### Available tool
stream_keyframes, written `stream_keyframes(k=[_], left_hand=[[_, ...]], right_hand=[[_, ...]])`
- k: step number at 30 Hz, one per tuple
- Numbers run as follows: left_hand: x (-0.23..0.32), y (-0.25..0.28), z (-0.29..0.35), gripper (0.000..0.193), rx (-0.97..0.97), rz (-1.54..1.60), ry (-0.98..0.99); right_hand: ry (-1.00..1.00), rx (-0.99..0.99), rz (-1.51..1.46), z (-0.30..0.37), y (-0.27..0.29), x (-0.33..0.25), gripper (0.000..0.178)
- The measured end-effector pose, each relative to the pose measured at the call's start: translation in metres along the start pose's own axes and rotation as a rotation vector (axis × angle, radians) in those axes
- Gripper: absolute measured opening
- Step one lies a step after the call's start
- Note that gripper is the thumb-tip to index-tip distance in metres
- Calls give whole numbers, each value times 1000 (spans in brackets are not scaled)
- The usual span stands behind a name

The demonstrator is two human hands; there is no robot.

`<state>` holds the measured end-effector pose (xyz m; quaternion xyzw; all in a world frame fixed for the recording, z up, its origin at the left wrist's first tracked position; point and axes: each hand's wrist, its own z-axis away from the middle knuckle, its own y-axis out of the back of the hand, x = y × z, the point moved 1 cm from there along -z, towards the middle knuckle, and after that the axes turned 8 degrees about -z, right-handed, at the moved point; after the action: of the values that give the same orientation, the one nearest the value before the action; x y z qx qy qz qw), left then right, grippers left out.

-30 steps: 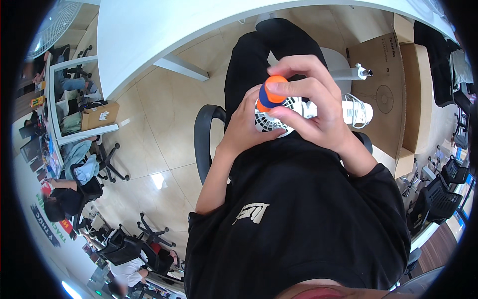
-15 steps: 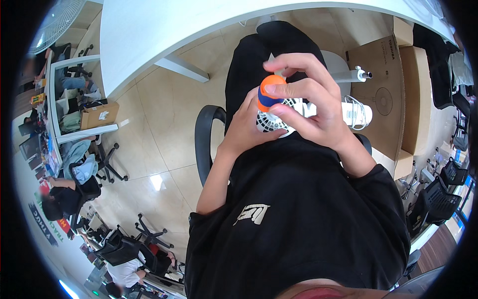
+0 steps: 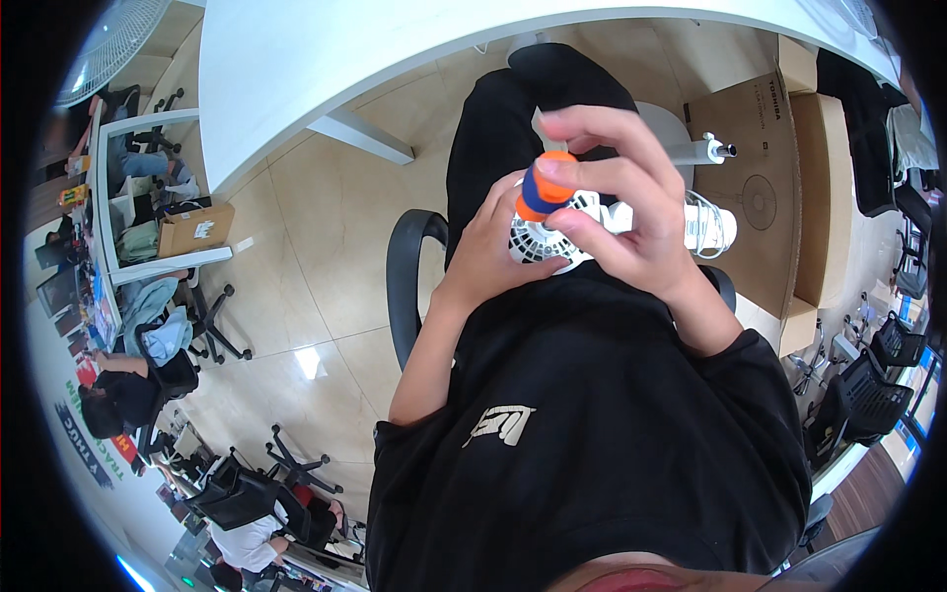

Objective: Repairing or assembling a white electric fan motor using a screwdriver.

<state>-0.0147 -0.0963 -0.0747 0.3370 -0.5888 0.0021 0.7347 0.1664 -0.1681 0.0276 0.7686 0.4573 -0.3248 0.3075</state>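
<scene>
On my lap rests a white fan motor housing [image 3: 533, 247] with a slotted round grille. My left hand [image 3: 478, 247] is wrapped around its left side, thumb along the near edge. The fingers and thumb of my right hand [image 3: 641, 222] grip the orange and blue handle of a screwdriver [image 3: 539, 193], seen nearly end-on above the housing. The handle and my fingers hide the screwdriver's tip, so I cannot tell what it touches. To the right of my right hand, a bundled white cord [image 3: 702, 225] lies against a white part of the fan.
A white table [image 3: 296, 69] curves across the far side, its leg [image 3: 365, 136] beyond my knees. At right are a white fan pole [image 3: 702, 151] and a large open cardboard box [image 3: 824, 197]. My chair's black armrest [image 3: 400, 286] is at left. Other people sit farther left.
My right hand and the screwdriver handle have shifted slightly right, and the handle's tilt has changed a little. My left hand stays around the housing.
</scene>
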Motion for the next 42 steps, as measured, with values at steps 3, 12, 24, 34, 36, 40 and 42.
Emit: stream_keyframes(k=[3,12,24,34,36,40,42], left_hand=[[3,2,-1,95,-53,-91,27],[-9,-4,1,96,-96,-73,70],[0,-3,-3,91,-17,-85,-6],[-2,0,0,92,-23,-109,-5],[-9,0,-2,91,-89,-96,58],[-9,2,2,91,-48,-58,26],[-9,0,1,91,-50,-91,20]], right_hand=[[50,-49,37,1,1,2,35],[40,76,136,5,-4,-4,34],[-10,2,74,4,1,-2,31],[-22,-92,101,4,5,-9,39],[3,58,94,2,-2,-5,36],[-48,55,105,7,-5,-5,31],[55,83,96,4,-2,-7,28]])
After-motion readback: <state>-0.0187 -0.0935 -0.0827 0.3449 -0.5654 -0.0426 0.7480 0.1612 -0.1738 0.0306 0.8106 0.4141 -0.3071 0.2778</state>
